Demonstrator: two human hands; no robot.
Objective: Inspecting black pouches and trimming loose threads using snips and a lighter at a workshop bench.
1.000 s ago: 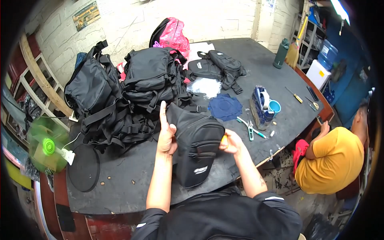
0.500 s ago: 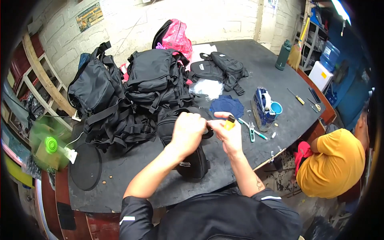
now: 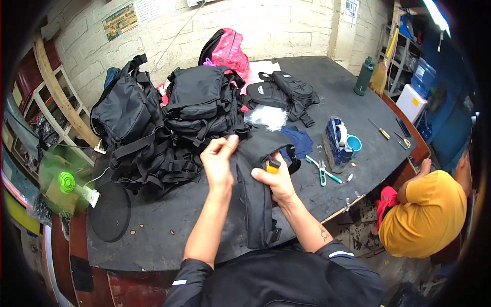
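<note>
A small black bag (image 3: 254,204) hangs between my hands above the near middle of the table, its strap part pointing toward me. My right hand (image 3: 283,187) is closed around a small yellow lighter-like thing with a black end (image 3: 273,167). Its fingers also reach behind the bag's right edge. At the bag's upper left, my left hand (image 3: 217,166) is closed in a pinch, thumb against forefinger. Anything held in that pinch is too small to make out. Just beyond lie several large black bags (image 3: 199,92) with loose black straps (image 3: 153,158).
Right of my hands lie dark blue cloth (image 3: 299,141), thread snips (image 3: 322,173), a blue tape dispenser (image 3: 335,143) and a light-blue cup (image 3: 353,143). A green bottle (image 3: 364,77) stands at the far right. A fan (image 3: 66,181) spins at left; a person in yellow (image 3: 427,215) sits at right.
The bag has been turned over, and its strap part now hangs toward me. My left hand has moved left, away from my right hand. My right hand has lowered slightly with the yellow thing.
</note>
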